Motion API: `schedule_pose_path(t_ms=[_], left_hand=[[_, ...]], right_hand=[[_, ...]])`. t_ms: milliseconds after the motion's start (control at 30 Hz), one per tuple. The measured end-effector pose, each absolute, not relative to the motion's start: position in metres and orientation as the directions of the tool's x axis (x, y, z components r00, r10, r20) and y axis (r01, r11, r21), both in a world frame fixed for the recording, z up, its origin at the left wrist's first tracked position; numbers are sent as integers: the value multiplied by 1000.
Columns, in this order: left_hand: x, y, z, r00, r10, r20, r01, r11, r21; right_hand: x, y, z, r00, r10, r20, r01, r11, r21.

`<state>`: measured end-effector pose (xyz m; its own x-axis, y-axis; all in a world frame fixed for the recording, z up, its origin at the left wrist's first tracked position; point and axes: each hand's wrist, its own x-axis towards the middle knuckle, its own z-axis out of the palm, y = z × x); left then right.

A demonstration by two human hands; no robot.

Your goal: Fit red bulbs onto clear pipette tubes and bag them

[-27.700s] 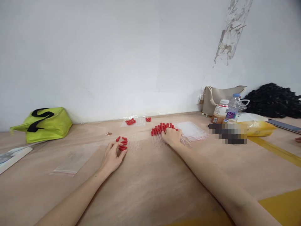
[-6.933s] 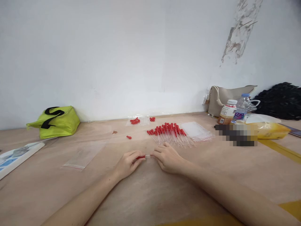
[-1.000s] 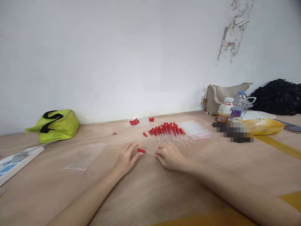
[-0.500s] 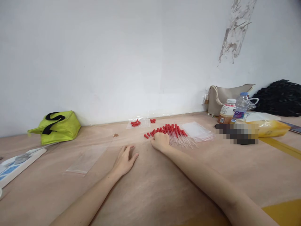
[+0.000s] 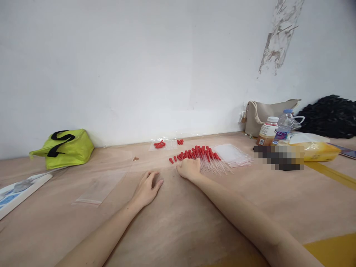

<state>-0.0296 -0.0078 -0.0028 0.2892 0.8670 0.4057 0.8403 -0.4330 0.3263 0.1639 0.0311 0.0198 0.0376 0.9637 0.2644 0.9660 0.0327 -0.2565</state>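
A row of glass droppers (image 5: 209, 163) with red rubber bulbs lies side by side on the brown covered table. My right hand (image 5: 189, 168) rests at the left end of this row, its fingers curled down over the tubes of the leftmost droppers. Its fingertips are hidden, so what it grips does not show. To the left, my left hand (image 5: 146, 189) lies on the table holding nothing, with thumb and fingers apart. Beyond the hands are loose red bulbs (image 5: 159, 144) on a clear bag with glass tubes (image 5: 170, 144), and a few more red bulbs (image 5: 180, 141).
A clear zip bag (image 5: 98, 189) lies left of my left hand. Right of the droppers is a stack of zip bags (image 5: 233, 155). Farther right stand bottles (image 5: 268, 131), a yellow tissue pack (image 5: 319, 151) and a beige bag (image 5: 267, 111). A lime bag (image 5: 71, 148) and power strip (image 5: 25, 193) are left.
My right hand has shifted very slightly at the left end of the droppers, and the leftmost droppers show a little more. My left hand stays in place; the view has turned slightly.
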Motion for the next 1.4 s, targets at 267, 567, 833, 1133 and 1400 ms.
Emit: schedule_pose_path(t_ms=[267, 567, 833, 1133, 1400], left_hand=[[-37, -5, -3, 383, 871, 307, 855, -460, 239], [-36, -15, 8, 416, 840, 348, 829, -508, 236], [-35, -23, 8, 631, 763, 138, 743, -646, 176], [-34, -24, 8, 606, 780, 159, 761, -626, 170], [-33, -23, 9, 596, 784, 173, 762, -620, 185]], right_hand=[[183, 21, 22, -94, 945, 313, 949, 180, -259], [268, -36, 16, -684, 618, 387, 547, 786, -287], [286, -43, 7, -728, 633, 262, 525, 761, -381], [313, -24, -3, -440, 660, 609, 688, 683, -244], [496, -2, -3, 312, 465, 828, 950, -143, -278]])
